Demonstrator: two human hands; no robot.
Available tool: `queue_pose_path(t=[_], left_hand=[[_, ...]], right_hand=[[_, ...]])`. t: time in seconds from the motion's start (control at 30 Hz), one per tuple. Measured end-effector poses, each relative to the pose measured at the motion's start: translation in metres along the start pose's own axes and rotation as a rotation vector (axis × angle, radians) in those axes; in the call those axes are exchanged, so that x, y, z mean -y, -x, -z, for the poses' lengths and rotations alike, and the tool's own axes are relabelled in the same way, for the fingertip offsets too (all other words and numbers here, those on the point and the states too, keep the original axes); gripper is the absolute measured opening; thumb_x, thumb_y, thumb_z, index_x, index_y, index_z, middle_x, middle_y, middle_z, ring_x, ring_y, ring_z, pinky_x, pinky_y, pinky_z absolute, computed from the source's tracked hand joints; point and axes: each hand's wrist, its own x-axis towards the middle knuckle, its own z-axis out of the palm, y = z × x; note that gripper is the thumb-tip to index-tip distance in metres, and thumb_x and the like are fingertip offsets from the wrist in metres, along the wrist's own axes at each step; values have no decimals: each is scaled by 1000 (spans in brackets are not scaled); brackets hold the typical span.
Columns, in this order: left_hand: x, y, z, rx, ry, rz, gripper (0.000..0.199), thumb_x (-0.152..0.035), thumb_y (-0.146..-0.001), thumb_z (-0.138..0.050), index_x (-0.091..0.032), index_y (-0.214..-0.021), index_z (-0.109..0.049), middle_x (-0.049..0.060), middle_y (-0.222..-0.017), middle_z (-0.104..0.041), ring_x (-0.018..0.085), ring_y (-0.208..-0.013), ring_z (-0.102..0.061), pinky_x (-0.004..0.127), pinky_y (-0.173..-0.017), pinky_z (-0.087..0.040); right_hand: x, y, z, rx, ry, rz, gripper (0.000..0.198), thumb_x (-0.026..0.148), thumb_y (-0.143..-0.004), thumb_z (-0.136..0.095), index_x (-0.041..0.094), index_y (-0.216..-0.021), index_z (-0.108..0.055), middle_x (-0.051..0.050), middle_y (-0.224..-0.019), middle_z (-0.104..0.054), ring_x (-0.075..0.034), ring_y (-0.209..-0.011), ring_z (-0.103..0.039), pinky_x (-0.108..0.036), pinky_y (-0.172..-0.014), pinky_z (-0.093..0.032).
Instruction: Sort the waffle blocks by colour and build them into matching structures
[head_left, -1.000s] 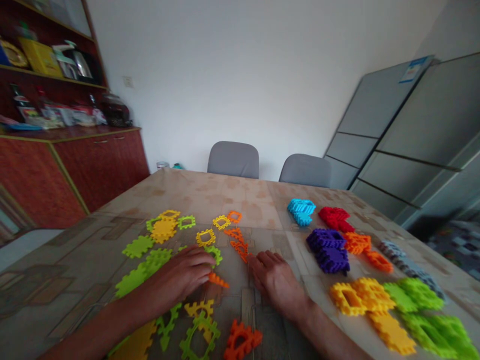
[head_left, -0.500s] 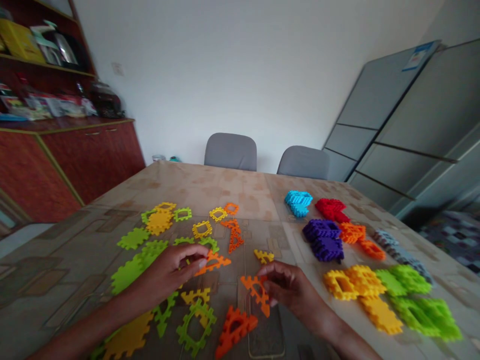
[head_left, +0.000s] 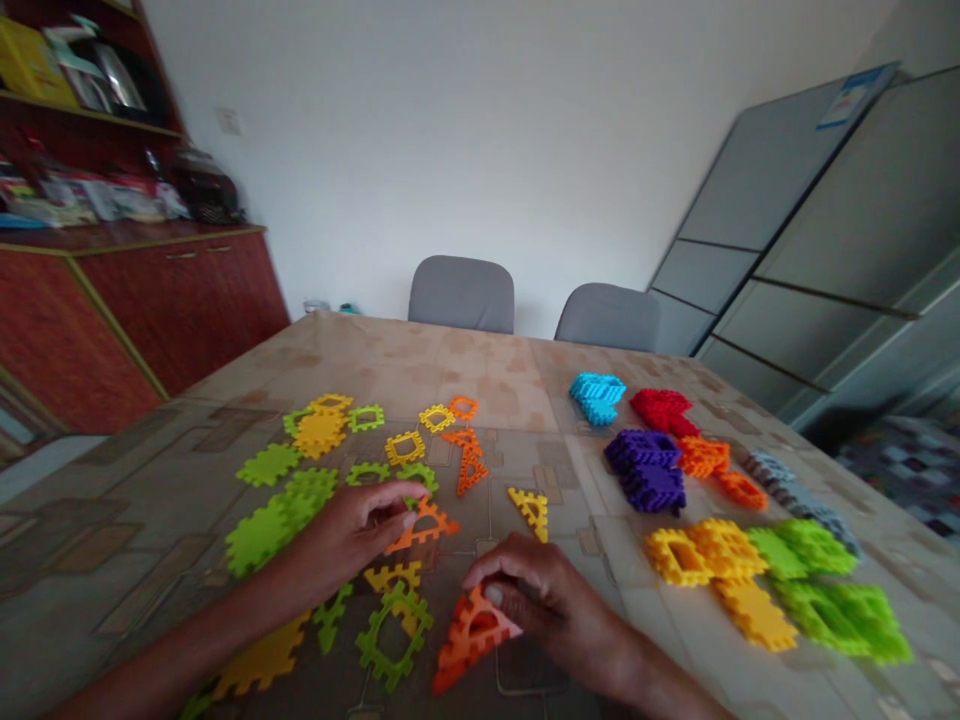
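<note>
My left hand (head_left: 367, 525) is closed, thumb and fingertips pinching an orange toothed triangle piece (head_left: 426, 524) with a cut-out middle. My right hand (head_left: 551, 605) is closed at the top of another orange triangle piece (head_left: 477, 630), its fingers on the upper edge. Under this one appear to be more orange triangles, flush with it; how many I cannot tell. A yellow triangle piece (head_left: 531, 510) lies just beyond my right hand. Nearer me are a green frame piece (head_left: 394, 635) and a yellow triangle piece (head_left: 394, 575).
Green plates (head_left: 262, 535), yellow plates (head_left: 321, 433) and small frames spread over the left. Sorted stacks stand on the right: light blue (head_left: 598, 398), red (head_left: 661, 410), purple (head_left: 646, 472), orange (head_left: 703, 456), grey (head_left: 802, 505), yellow (head_left: 724, 550) and green (head_left: 844, 605). Two chairs (head_left: 461, 293) stand beyond the table.
My right hand has moved left and toward me, bringing its orange triangle from above the table onto the orange triangle nearer me. My left hand has barely moved.
</note>
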Motion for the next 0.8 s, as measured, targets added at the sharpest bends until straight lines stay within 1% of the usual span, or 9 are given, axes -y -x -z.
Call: queue_pose_path(t=[0.13,0.23,0.3,0.37,0.43,0.53,0.6,0.7,0.8], left_hand=[[-4,1,1,7,-1,12,55,-50,-85,-50,-14,-123,-68,12,-113,-73,31,-102,-69,39,-85,-53],[-5,0,1,0,-2,23,54,-49,-85,-50,-14,-122,-69,11,-112,-73,31,-102,-68,39,-85,-53],[-5,0,1,-3,-1,24,53,-49,-85,-51,-15,-121,-69,11,-110,-73,30,-102,-68,38,-84,-53],[-4,0,0,-2,7,25,54,-50,-85,-50,-15,-122,-67,10,-108,-73,29,-99,-68,35,-82,-53],[-4,0,-1,-6,30,27,54,-51,-86,-50,-15,-124,-66,9,-105,-73,27,-94,-68,33,-77,-53],[-5,1,-2,-22,102,36,52,-51,-85,-54,-16,-123,-65,5,-90,-71,22,-78,-66,28,-67,-50],[-7,2,-3,-29,164,46,50,-51,-84,-58,-17,-120,-65,1,-80,-66,19,-69,-62,25,-62,-47],[-11,5,-4,-12,258,62,49,-52,-83,-61,-19,-119,-64,-1,-76,-62,17,-65,-59,24,-59,-46],[-17,11,-13,9,299,64,46,-50,-82,-63,-21,-118,-65,0,-81,-66,17,-68,-60,24,-60,-47]], right_hand=[[-7,0,-2,-21,153,84,23,25,-101,-51,21,-116,-68,-5,-101,-69,-17,-98,-60,-28,-88,-45],[-10,5,3,-16,251,48,27,29,-97,-60,21,-122,-64,-7,-111,-68,-20,-105,-59,-31,-93,-44],[-10,10,6,28,309,17,39,38,-88,-73,21,-122,-63,-7,-115,-67,-22,-108,-58,-33,-96,-43],[-9,13,7,62,359,10,54,43,-74,-85,23,-120,-64,-5,-116,-67,-23,-108,-57,-34,-97,-42],[-7,13,6,76,400,2,55,39,-66,-90,23,-113,-66,-3,-112,-67,-22,-105,-57,-33,-94,-41],[-5,11,3,96,428,-18,41,31,-69,-89,22,-103,-68,-2,-105,-68,-21,-102,-57,-30,-90,-42],[-3,8,0,108,423,-14,36,30,-72,-87,22,-102,-68,-2,-103,-68,-20,-100,-57,-29,-90,-42],[-3,8,-2,111,415,-2,39,33,-74,-86,23,-108,-69,-2,-104,-69,-21,-100,-58,-31,-91,-42],[-6,10,3,91,413,-5,49,39,-71,-88,25,-114,-68,-3,-107,-70,-22,-103,-59,-33,-94,-42]])
